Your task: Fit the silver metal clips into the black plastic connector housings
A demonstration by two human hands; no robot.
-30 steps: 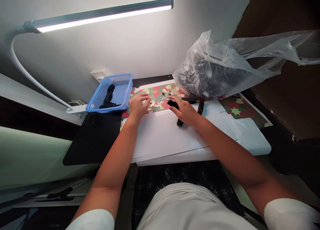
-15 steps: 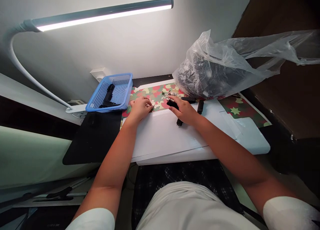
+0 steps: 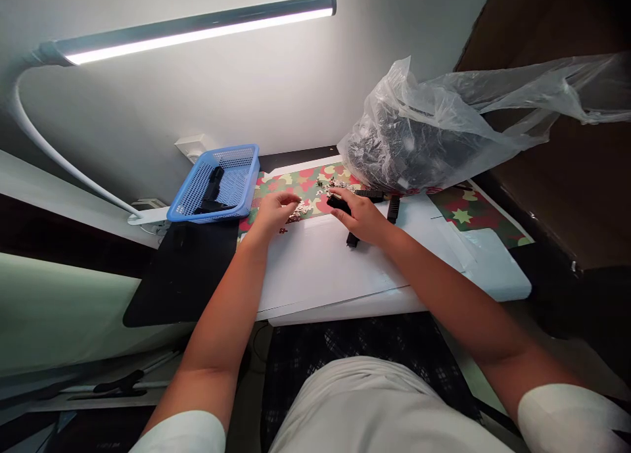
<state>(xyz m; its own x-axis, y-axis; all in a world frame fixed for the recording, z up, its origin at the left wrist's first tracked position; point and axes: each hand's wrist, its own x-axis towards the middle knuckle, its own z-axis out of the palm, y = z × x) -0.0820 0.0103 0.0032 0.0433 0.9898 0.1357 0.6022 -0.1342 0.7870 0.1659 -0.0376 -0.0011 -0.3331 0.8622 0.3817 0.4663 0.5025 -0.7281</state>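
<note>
My left hand (image 3: 276, 213) is pinched, thumb against fingertips, above a pile of small shiny metal pieces (image 3: 302, 210). Whatever lies between those fingertips is too small to make out. Between the thumb and fingers of my right hand (image 3: 363, 217) is a black block-shaped piece (image 3: 338, 204). Another black piece (image 3: 352, 240) pokes out beneath that hand, and two ribbed black pieces lie close by, one behind the hand (image 3: 371, 195) and one to its right (image 3: 393, 208). A second heap of metal pieces (image 3: 337, 185) sits just beyond my right fingers.
A blue mesh basket (image 3: 251, 190) with black pieces inside stands at the left back. A clear plastic bag (image 3: 419, 137) full of dark things fills the back right. White sheets (image 3: 315, 269) cover the front over a camouflage-patterned mat (image 3: 280, 185). A lamp (image 3: 207, 29) hangs overhead.
My left hand has drawn slightly left and its fingertips have lifted off the near pile, uncovering more metal pieces. The right hand keeps its hold on the black piece.
</note>
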